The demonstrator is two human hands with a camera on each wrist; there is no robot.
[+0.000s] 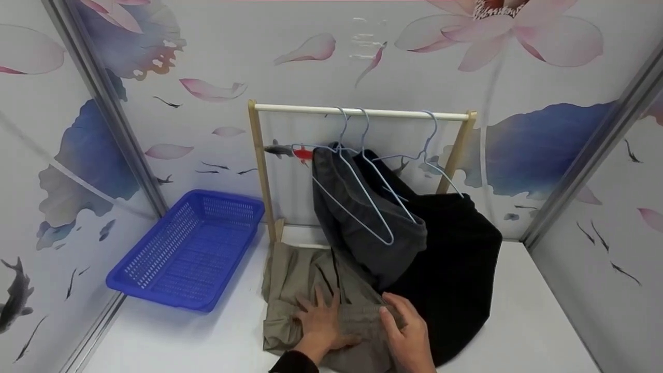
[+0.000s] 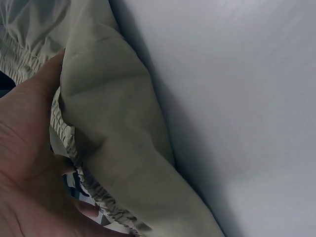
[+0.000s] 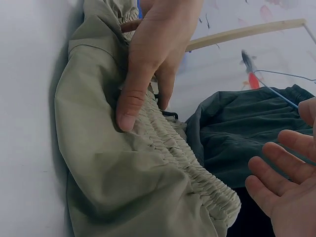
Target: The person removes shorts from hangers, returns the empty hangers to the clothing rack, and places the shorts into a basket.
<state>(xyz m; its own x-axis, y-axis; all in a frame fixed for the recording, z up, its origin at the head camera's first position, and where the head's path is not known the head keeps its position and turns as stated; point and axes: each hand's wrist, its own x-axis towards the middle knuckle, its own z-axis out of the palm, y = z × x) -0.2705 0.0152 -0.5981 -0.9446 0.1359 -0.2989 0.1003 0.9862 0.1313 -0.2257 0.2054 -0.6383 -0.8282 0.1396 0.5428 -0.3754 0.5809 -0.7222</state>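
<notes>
Khaki trousers [image 1: 290, 290] with a gathered elastic waistband [image 3: 173, 143] lie on the white table in front of the rack. My left hand [image 1: 321, 324] rests on them with its fingers spread; in the left wrist view the thumb lies on the cloth beside the waistband. At the right end of the waistband is my right hand [image 1: 412, 331]. In the right wrist view its fingers [image 3: 281, 175] are loosely bent, apart from the cloth, and hold nothing. Behind the hands, a dark grey garment [image 1: 357, 207] and a black garment [image 1: 456, 259] hang from the rack.
A small rack with a white rail [image 1: 311, 109] and wooden legs stands at the back. Several light-blue wire hangers [image 1: 380, 223] hang on it. To the left is a blue plastic basket [image 1: 228, 202]. Printed wall panels [image 1: 321, 67] enclose the table [image 1: 523, 321].
</notes>
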